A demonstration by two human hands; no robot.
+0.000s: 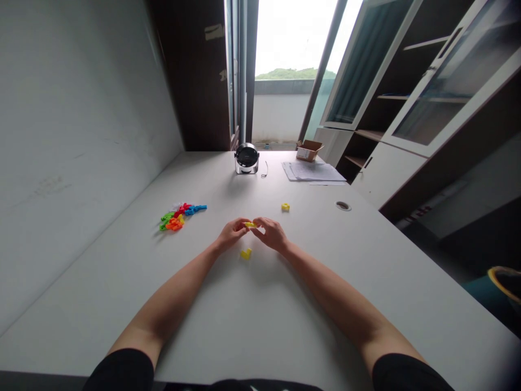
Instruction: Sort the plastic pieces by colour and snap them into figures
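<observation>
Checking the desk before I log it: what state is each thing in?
Left hand: pinching yellow plastic piece
Right hand: pinching the same piece
Two loose yellow pieces: lying on the desk
Multicoloured plastic pieces: heaped together
Cardboard box: open, flaps up
Cabinet glass doors: open

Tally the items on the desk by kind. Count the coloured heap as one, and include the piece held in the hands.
Yellow plastic pieces: 3
Multicoloured heap of plastic pieces: 1
Round black device: 1
Thin cable: 1
Cardboard box: 1
Stack of papers: 1
Total: 8

White table (260, 331) with scattered plastic pieces (175, 220)
</observation>
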